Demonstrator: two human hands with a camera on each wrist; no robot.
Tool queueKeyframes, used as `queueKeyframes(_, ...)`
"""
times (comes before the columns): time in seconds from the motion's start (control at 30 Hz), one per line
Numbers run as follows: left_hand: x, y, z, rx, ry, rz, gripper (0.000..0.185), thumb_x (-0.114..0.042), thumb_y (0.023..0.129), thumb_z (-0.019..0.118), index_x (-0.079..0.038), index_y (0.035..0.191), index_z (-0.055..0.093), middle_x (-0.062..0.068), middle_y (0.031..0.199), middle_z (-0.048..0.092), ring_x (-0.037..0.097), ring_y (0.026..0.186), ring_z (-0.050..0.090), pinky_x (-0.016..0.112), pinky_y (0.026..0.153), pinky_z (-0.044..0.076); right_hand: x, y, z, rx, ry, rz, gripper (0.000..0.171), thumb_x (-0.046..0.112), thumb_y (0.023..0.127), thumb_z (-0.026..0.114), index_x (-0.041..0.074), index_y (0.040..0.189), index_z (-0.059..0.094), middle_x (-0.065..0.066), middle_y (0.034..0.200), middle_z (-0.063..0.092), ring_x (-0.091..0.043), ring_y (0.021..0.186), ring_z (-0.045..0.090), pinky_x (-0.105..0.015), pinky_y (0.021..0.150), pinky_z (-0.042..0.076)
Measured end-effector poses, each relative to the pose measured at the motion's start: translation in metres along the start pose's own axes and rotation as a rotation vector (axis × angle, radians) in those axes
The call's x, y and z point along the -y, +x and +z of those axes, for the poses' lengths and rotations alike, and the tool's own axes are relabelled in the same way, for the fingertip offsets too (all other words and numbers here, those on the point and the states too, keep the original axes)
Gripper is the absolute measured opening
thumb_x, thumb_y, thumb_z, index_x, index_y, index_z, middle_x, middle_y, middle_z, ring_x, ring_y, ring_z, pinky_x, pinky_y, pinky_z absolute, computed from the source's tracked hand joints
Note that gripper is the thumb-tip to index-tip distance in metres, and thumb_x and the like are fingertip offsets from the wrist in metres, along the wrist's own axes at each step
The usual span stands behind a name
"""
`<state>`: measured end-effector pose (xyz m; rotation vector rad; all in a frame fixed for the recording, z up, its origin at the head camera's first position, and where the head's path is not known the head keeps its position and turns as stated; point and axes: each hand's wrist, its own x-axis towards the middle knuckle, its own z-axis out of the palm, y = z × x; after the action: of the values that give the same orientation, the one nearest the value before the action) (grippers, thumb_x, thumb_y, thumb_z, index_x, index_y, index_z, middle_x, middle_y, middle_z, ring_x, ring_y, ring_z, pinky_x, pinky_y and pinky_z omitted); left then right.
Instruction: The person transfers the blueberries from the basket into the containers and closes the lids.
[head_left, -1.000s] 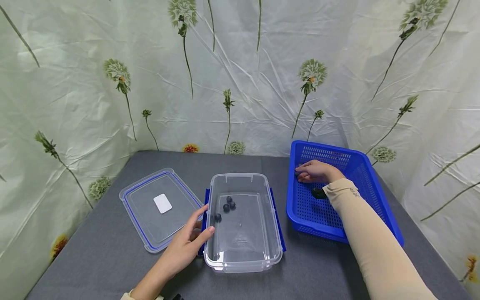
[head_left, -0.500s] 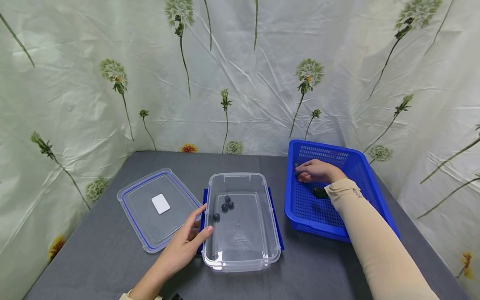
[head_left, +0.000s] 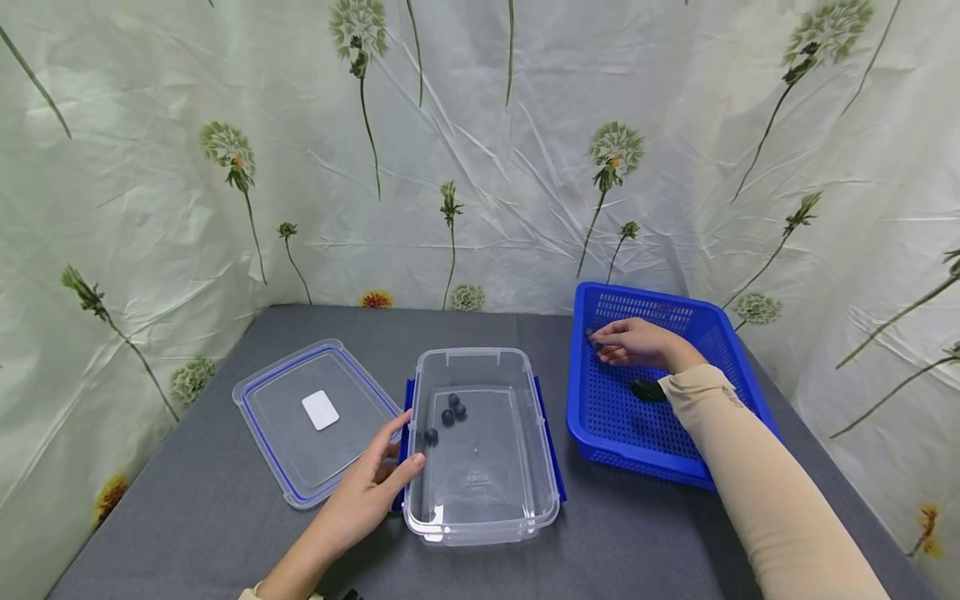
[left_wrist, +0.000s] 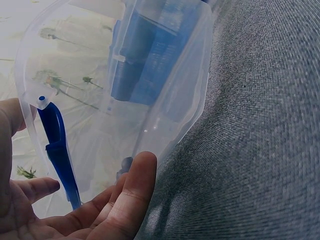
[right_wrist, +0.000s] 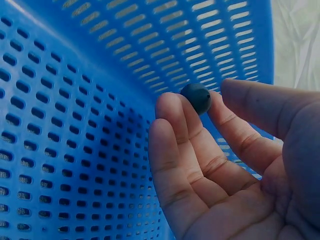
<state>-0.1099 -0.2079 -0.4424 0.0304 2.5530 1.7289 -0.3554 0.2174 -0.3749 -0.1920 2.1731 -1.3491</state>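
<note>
In the head view my left hand [head_left: 369, 492] rests against the left side of a clear plastic food container [head_left: 480, 492], thumb and index fingertips at its rim. The hand's fingers lie beside the blue latch [left_wrist: 60, 155] in the left wrist view. Several blueberries [head_left: 447, 417] sit on the container's floor, towards the left. My right hand [head_left: 641, 343] is inside a blue perforated basket [head_left: 611, 452], near its left wall. Seen from the right wrist, its fingertips pinch a blueberry [right_wrist: 196, 98]. A small dark spot by those fingertips in the head view is too small to tell.
A clear lid [head_left: 281, 433] with a blue seal and a white label [head_left: 320, 410] lies left of the container. Near my right wrist is a dark object [head_left: 648, 390] of unclear kind. A flowered cloth [head_left: 517, 167] hangs behind the grey-covered table [head_left: 187, 517].
My right hand has drawn slightly back from the basket's left wall, and the blueberry now shows at its fingertips. The left hand stays on the container. The whole head view has shifted a little.
</note>
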Motion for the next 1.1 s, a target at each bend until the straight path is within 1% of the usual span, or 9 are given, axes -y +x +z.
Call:
queueKeyframes(0.2, 0.000, 0.000, 0.001, 0.001, -0.012, 0.000, 0.066, -0.033, 0.106, 0.070, -0.036, 0.164, 0.040, 0.020, 0.138, 0.069, 0.028, 0.111, 0.076, 0.049, 0.089, 0.063, 0.001, -0.004, 0.001, -0.009, 0.001, -0.035, 0.044, 0.009, 0.115, 0.047, -0.016, 0.150, 0.042, -0.004, 0.106, 0.071, -0.008, 0.092, 0.071, -0.025, 0.088, 0.060)
queueKeyframes(0.37, 0.001, 0.000, 0.000, 0.003, -0.015, 0.007, 0.066, -0.033, 0.106, 0.069, -0.036, 0.164, 0.040, 0.020, 0.137, 0.069, 0.027, 0.110, 0.076, 0.048, 0.088, 0.063, 0.000, -0.009, 0.002, -0.015, -0.011, -0.071, 0.044, 0.010, 0.115, 0.049, -0.015, 0.150, 0.042, -0.003, 0.103, 0.072, -0.008, 0.091, 0.071, -0.024, 0.086, 0.060)
queueKeyframes(0.5, 0.001, 0.000, 0.000, 0.003, -0.011, 0.004, 0.065, -0.032, 0.106, 0.069, -0.037, 0.164, 0.040, 0.020, 0.139, 0.068, 0.027, 0.111, 0.076, 0.049, 0.089, 0.063, 0.002, -0.014, 0.003, -0.026, 0.007, -0.090, 0.043, 0.008, 0.114, 0.050, -0.014, 0.149, 0.042, -0.003, 0.102, 0.073, -0.008, 0.092, 0.072, -0.025, 0.086, 0.060)
queueKeyframes(0.57, 0.001, 0.000, 0.001, 0.000, -0.010, 0.003, 0.065, -0.032, 0.106, 0.069, -0.039, 0.164, 0.040, 0.020, 0.138, 0.069, 0.027, 0.111, 0.076, 0.049, 0.089, 0.063, 0.004, -0.017, 0.004, -0.031, 0.015, -0.101, 0.043, 0.007, 0.114, 0.050, -0.015, 0.150, 0.041, -0.004, 0.104, 0.073, -0.008, 0.094, 0.072, -0.025, 0.087, 0.060)
queueKeyframes(0.7, 0.001, 0.000, 0.001, -0.001, -0.008, 0.006, 0.065, -0.032, 0.106, 0.069, -0.038, 0.164, 0.040, 0.019, 0.137, 0.069, 0.027, 0.110, 0.076, 0.049, 0.089, 0.063, 0.005, -0.021, 0.004, -0.040, 0.015, -0.111, 0.042, 0.005, 0.114, 0.048, -0.015, 0.150, 0.041, -0.004, 0.109, 0.073, -0.009, 0.099, 0.073, -0.027, 0.091, 0.061)
queueKeyframes(0.87, 0.001, 0.000, 0.000, 0.000, -0.005, 0.004, 0.065, -0.033, 0.106, 0.069, -0.037, 0.164, 0.040, 0.020, 0.138, 0.069, 0.028, 0.111, 0.076, 0.050, 0.089, 0.063, 0.007, -0.027, 0.007, -0.046, 0.009, -0.137, 0.043, 0.009, 0.114, 0.049, -0.014, 0.150, 0.043, -0.004, 0.112, 0.073, -0.010, 0.101, 0.073, -0.030, 0.096, 0.061)
queueKeyframes(0.97, 0.001, 0.000, 0.000, -0.002, -0.005, 0.003, 0.065, -0.033, 0.106, 0.069, -0.037, 0.164, 0.040, 0.021, 0.139, 0.069, 0.028, 0.111, 0.076, 0.050, 0.089, 0.063, 0.008, -0.031, 0.009, -0.043, 0.008, -0.163, 0.046, 0.014, 0.114, 0.052, -0.014, 0.150, 0.043, -0.001, 0.111, 0.074, -0.010, 0.101, 0.073, -0.030, 0.097, 0.060)
queueKeyframes(1.1, 0.001, 0.000, 0.000, -0.002, -0.005, 0.006, 0.065, -0.033, 0.106, 0.069, -0.037, 0.164, 0.040, 0.021, 0.138, 0.069, 0.029, 0.111, 0.076, 0.051, 0.089, 0.063, 0.012, -0.036, 0.013, -0.026, 0.020, -0.201, 0.047, 0.015, 0.114, 0.054, -0.014, 0.149, 0.044, 0.001, 0.111, 0.074, -0.010, 0.102, 0.073, -0.030, 0.098, 0.060)
